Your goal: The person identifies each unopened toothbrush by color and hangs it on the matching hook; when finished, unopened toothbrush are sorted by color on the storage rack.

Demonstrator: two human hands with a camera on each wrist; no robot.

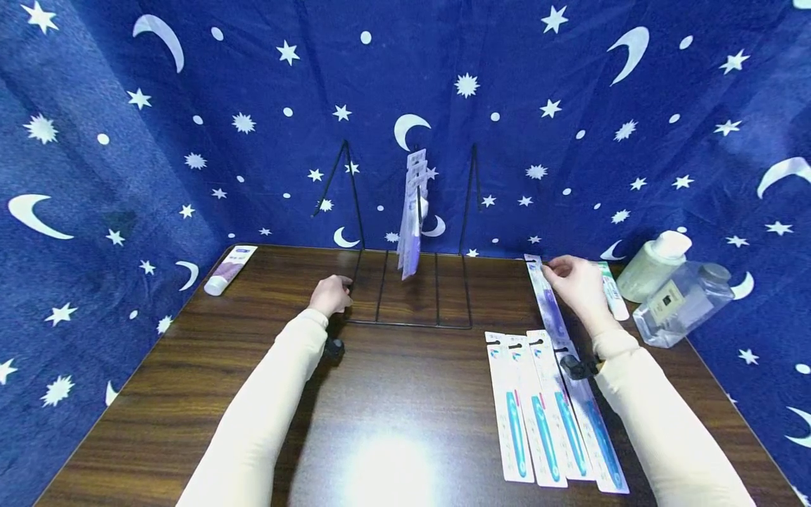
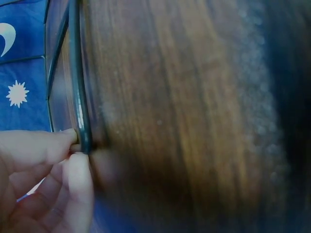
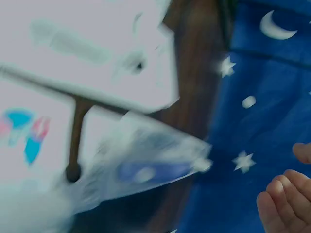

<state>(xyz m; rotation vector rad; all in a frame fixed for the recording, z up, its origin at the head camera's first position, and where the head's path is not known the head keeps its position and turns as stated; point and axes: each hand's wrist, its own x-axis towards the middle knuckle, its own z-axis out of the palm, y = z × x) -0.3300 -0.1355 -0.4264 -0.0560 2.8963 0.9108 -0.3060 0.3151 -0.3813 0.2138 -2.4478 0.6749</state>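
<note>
My left hand (image 1: 331,295) pinches the front left corner of a black wire rack (image 1: 412,324) between thumb and finger, as the left wrist view (image 2: 82,97) shows up close. Several purple toothbrush packs (image 1: 412,211) hang from the rack's middle. My right hand (image 1: 573,282) is beside the top end of a purple toothbrush pack (image 1: 550,303) lying on the table. In the right wrist view, its fingers (image 3: 286,199) are bent, with a gap to the thumb and nothing visible between them. Several blue toothbrush packs (image 1: 514,415) lie side by side nearer me.
A toothpaste tube (image 1: 231,270) lies at the table's far left. On the right are a green and white tube (image 1: 611,290), a pale bottle with a white cap (image 1: 652,267) and a clear bottle (image 1: 684,306). Blue star-patterned cloth (image 1: 355,70) hangs behind the table.
</note>
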